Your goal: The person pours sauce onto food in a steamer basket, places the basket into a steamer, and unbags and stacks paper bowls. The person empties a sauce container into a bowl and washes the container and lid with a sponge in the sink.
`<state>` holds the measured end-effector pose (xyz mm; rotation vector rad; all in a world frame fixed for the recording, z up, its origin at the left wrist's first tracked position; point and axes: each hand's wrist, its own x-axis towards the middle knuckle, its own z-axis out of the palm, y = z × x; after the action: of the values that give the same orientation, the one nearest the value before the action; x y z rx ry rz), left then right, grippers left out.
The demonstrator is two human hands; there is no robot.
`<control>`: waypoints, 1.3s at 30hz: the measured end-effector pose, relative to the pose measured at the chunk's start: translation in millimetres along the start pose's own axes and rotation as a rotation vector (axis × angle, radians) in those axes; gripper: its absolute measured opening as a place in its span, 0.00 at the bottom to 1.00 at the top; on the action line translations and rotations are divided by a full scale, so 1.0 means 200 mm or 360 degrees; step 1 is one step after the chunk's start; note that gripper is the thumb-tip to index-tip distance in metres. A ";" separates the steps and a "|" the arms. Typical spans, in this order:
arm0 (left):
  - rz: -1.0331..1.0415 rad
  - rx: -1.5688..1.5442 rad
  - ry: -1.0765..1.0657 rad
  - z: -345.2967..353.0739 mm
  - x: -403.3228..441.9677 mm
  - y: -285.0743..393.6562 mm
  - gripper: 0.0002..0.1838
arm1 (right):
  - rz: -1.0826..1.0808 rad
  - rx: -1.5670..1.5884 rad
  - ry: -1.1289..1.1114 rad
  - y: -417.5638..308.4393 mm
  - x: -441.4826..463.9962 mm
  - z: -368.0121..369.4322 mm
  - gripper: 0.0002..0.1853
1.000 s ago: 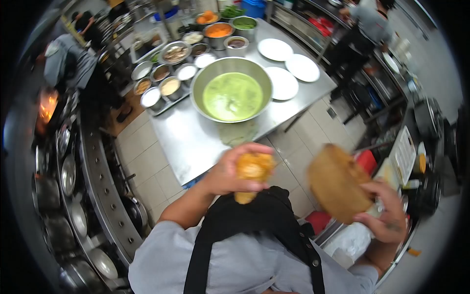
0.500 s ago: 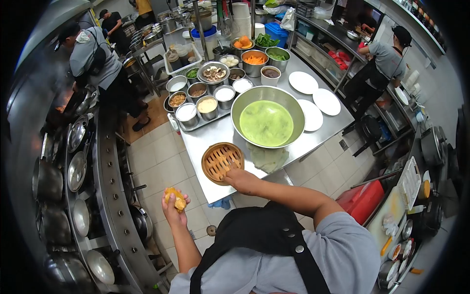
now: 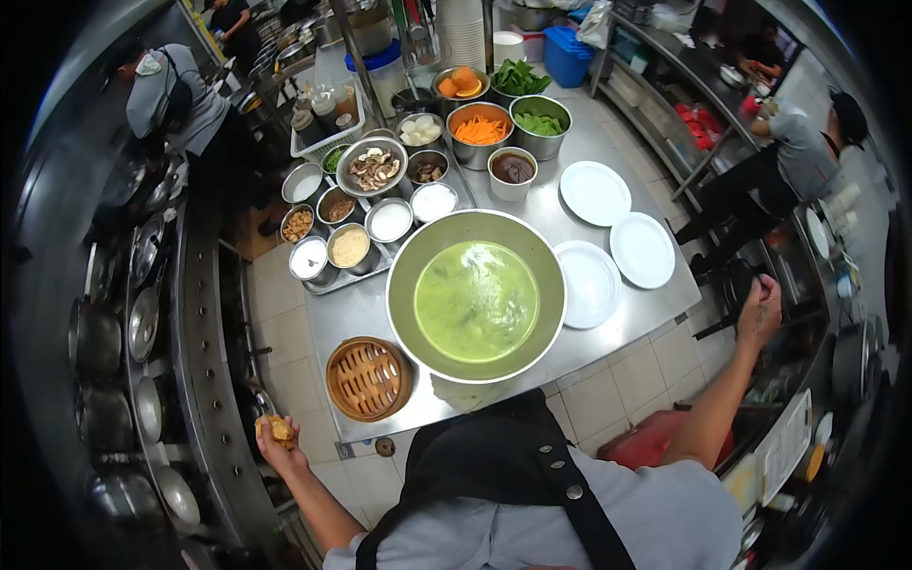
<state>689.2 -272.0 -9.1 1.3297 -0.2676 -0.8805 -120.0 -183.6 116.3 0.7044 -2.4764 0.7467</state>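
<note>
Out to the left, past the counter's corner, my left hand [image 3: 285, 450] has its fingers closed round a golden-yellow lump [image 3: 276, 431] with an uneven surface. Nearest to it on the counter is a round bamboo steamer [image 3: 370, 379] with a slatted top. My right hand [image 3: 760, 310] is stretched far right beyond the counter, beside a dark object [image 3: 730, 285]. Its fingers are curled in, and whatever they may hold is hidden. Between my hands stands a large metal bowl [image 3: 551, 318] of green liquid [image 3: 475, 304], with a pale cloth partly under its near side.
White plates [image 3: 642, 250] lie right of the bowl. Behind it are a cup of brown sauce [image 3: 513, 171], shredded carrots [image 3: 479, 128] and several small metal ingredient pots. Pans [image 3: 150, 413] line the left stove. Co-workers stand at the left [image 3: 190, 104] and right [image 3: 793, 166].
My right hand has left the bamboo steamer and swung far to the right. My left hand, still holding the yellow lump, has moved left and down. The camera view has shifted.
</note>
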 end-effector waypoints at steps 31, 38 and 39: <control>0.0031 0.0222 0.1603 0.01 -1.72 -0.23 0.17 | -0.1478 0.1117 -0.1211 -3.17 0.55 2.47 0.15; -0.0051 0.0028 0.1487 0.06 -1.93 -0.24 0.13 | -0.2227 0.0587 -0.1098 -3.48 0.56 2.86 0.16; -0.0054 0.0040 0.1532 0.08 -1.94 -0.23 0.13 | -0.2333 0.0491 -0.1101 -3.52 0.55 2.87 0.17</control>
<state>403.5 -17.2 70.3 1.6327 0.4956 -0.1899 51.3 -1075.7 7.8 2.7160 -1.4779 0.2476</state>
